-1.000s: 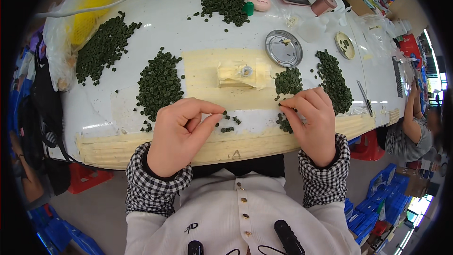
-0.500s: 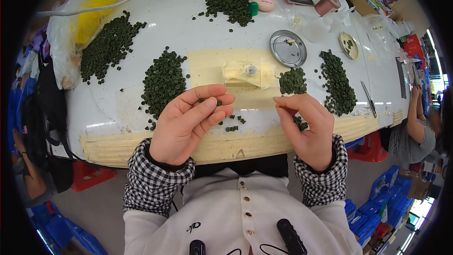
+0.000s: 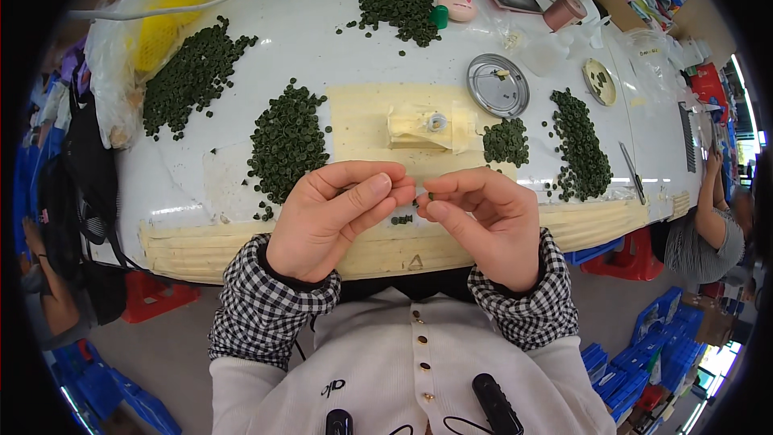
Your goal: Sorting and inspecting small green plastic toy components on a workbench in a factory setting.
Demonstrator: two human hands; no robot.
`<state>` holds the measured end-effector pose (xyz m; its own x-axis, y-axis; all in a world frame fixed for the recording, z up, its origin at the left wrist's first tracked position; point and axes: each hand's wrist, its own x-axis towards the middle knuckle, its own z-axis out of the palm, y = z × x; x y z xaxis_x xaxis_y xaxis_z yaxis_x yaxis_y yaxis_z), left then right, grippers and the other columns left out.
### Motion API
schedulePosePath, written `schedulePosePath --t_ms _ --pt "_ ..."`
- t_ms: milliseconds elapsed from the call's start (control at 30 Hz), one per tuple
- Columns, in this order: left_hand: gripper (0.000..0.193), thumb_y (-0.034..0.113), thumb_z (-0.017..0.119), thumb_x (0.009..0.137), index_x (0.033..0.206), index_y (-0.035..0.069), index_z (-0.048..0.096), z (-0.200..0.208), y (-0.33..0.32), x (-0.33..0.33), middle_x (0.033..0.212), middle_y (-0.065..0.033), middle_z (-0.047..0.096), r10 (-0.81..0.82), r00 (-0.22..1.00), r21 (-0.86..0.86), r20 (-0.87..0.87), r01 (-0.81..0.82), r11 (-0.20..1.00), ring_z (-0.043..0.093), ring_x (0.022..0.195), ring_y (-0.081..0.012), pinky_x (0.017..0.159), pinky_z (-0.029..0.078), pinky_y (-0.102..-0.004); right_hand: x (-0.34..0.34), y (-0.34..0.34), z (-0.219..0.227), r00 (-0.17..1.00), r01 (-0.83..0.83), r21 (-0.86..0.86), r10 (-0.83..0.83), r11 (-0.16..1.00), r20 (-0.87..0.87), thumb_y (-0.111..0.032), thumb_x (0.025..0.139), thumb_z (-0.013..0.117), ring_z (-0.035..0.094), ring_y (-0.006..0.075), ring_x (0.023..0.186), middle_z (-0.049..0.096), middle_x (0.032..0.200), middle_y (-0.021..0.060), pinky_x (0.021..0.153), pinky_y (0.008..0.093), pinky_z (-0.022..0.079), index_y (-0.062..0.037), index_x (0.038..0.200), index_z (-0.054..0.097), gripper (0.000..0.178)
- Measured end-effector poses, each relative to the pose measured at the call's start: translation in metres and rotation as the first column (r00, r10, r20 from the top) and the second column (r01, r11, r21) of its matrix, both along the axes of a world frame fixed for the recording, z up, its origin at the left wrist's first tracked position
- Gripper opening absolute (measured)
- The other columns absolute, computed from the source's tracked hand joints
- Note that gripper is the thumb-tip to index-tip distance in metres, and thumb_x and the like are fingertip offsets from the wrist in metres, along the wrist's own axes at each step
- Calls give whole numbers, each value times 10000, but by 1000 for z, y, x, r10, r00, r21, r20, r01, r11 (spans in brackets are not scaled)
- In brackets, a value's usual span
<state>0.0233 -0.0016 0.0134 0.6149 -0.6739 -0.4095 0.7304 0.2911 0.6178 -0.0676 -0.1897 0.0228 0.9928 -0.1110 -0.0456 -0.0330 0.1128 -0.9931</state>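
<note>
My left hand (image 3: 334, 213) is closed, thumb pressed against the fingers, above the table's near edge. What sits inside it is almost wholly hidden; a dark bit shows between thumb and fingers. Facing it, my right hand (image 3: 487, 221) pinches a small dark green round part (image 3: 431, 196) between thumb and forefinger. The fingertips of both hands nearly meet. Just below them a few green parts (image 3: 401, 220) lie on the table. Beyond stands a tape-wrapped block (image 3: 419, 127) with a small metal ring on top. A little heap of flat green pieces (image 3: 506, 142) lies at its right.
Heaps of green parts lie left (image 3: 286, 141), far left (image 3: 193, 76), at the back (image 3: 403, 12) and right (image 3: 580, 145). A round metal lid (image 3: 498, 84), a cream dish (image 3: 600, 82), tweezers (image 3: 632, 173) and a thread spool (image 3: 564, 12) stand rightward. Another person (image 3: 704, 229) sits far right.
My right hand has moved left to meet my left hand, and a green part now shows at its fingertips. My left hand's fingers have closed over the parts seen in it before.
</note>
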Motion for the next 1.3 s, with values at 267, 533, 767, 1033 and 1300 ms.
schedulePosePath --t_ms 267,533,767,1033,1300 --pt "205 191 580 989 998 2 659 -10 8 3 894 -74 668 -30 999 -95 41 34 995 490 595 -48 516 382 -170 3 0 -1 998 -46 196 53 980 -30 20 901 638 667 145 959 696 1020 121 883 265 519 63 1116 623 220" --pt "219 190 565 996 1047 0 661 -11 7 1 927 -65 669 2 999 -134 50 5 991 409 591 -31 524 340 -174 4 -3 -6 998 -65 332 70 941 -3 32 905 627 667 150 958 694 1016 128 873 272 534 55 1105 618 201" --pt "197 88 580 970 1138 9 647 -4 4 0 991 -82 680 0 996 -85 95 8 996 383 599 -10 519 302 -170 5 0 -4 1000 -19 252 16 968 17 38 896 637 674 146 947 696 1009 120 863 262 533 55 1097 620 202" --pt "172 30 634 923 1094 8 645 -5 3 -2 981 -93 687 -7 998 -152 65 17 988 519 702 -42 541 358 -174 6 6 -1 999 16 162 -21 987 30 44 888 642 672 144 956 691 1033 121 866 265 528 60 1081 626 194" --pt "198 -42 690 851 1038 13 657 -5 2 -3 980 -88 689 -11 987 -144 158 34 989 641 985 -165 860 498 -271 9 6 -6 981 5 -39 2 999 193 57 850 671 644 145 937 653 1015 94 846 262 518 29 1056 680 208"
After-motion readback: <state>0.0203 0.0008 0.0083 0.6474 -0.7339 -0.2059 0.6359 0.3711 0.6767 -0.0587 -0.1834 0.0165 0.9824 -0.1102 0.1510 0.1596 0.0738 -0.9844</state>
